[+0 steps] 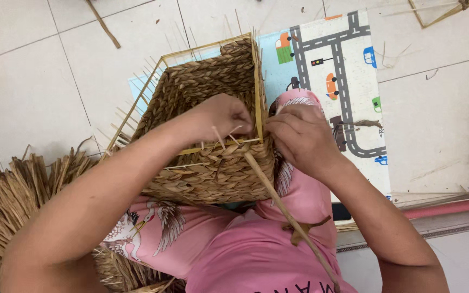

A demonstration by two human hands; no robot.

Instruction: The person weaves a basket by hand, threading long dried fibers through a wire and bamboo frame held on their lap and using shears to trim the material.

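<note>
Road-print play mat (354,81) on tiled floor (39,70); dried straw bundle (12,201) left; pink pole (451,208) right.

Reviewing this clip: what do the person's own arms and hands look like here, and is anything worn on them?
Both arms are bare along all that shows; no sleeves reach the forearms. The left hand and right hand are bare too: no gloves, and no rings, watch or bracelet can be seen. The fingers are uncovered. The only clothing in view is pink fabric with a white bird print below the arms.
</note>
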